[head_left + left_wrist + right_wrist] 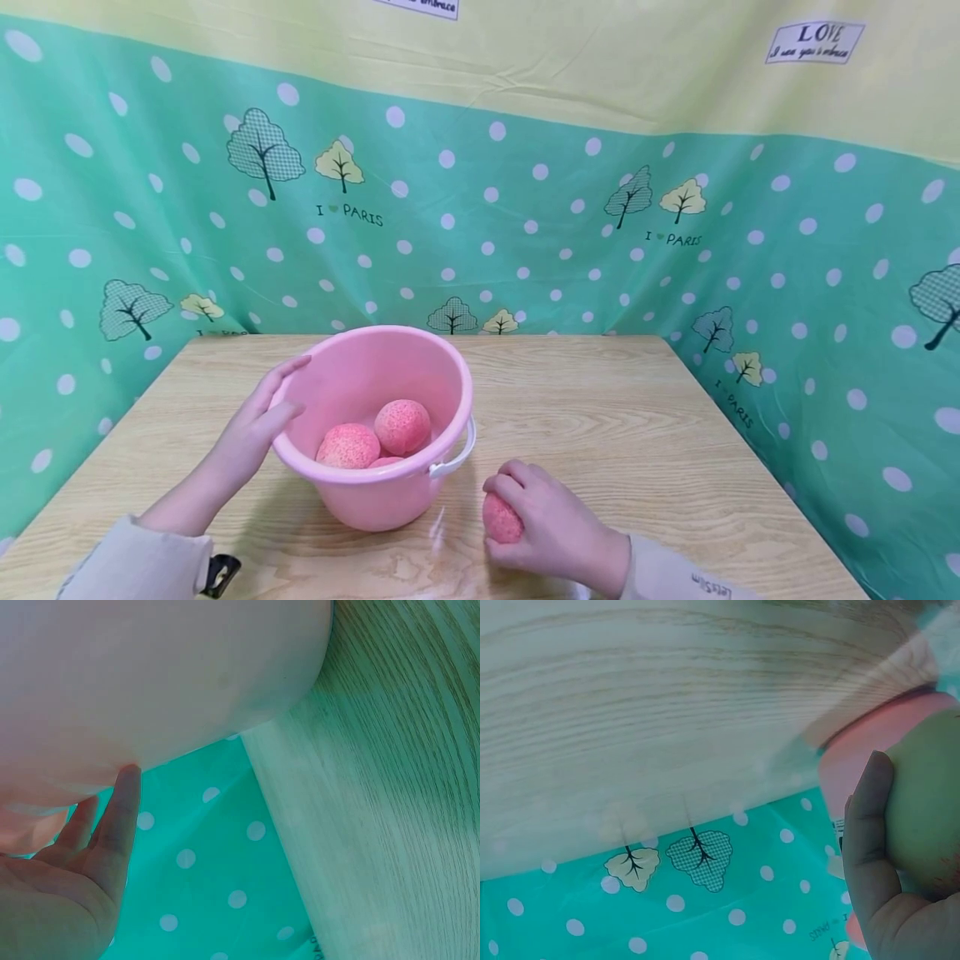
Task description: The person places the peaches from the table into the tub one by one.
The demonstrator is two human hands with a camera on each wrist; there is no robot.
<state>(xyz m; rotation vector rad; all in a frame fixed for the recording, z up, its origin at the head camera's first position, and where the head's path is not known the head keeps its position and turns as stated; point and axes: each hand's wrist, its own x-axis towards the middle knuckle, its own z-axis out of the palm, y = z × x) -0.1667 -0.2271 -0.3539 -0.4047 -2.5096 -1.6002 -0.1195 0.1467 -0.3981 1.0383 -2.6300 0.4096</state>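
A pink plastic bucket [375, 500] with a white handle [457, 454] stands on the table, its mouth leaning toward me. My left hand [251, 429] holds its left rim, and in the left wrist view the fingers [120, 825] lie against the outer wall. Inside are two pink-speckled peaches, one nearer [348, 446] and one farther right [403, 427]; part of a third [386, 461] shows behind the front rim. To the right of the bucket my right hand [551, 525] grips another peach [501, 518], thumb and fingers curled round it, low over the table.
The wood-grain table [600, 400] reaches back to a green and yellow curtain [525, 192] with dots and trees, which also hangs along both sides. A black clip-like object [221, 575] sits by the left sleeve.
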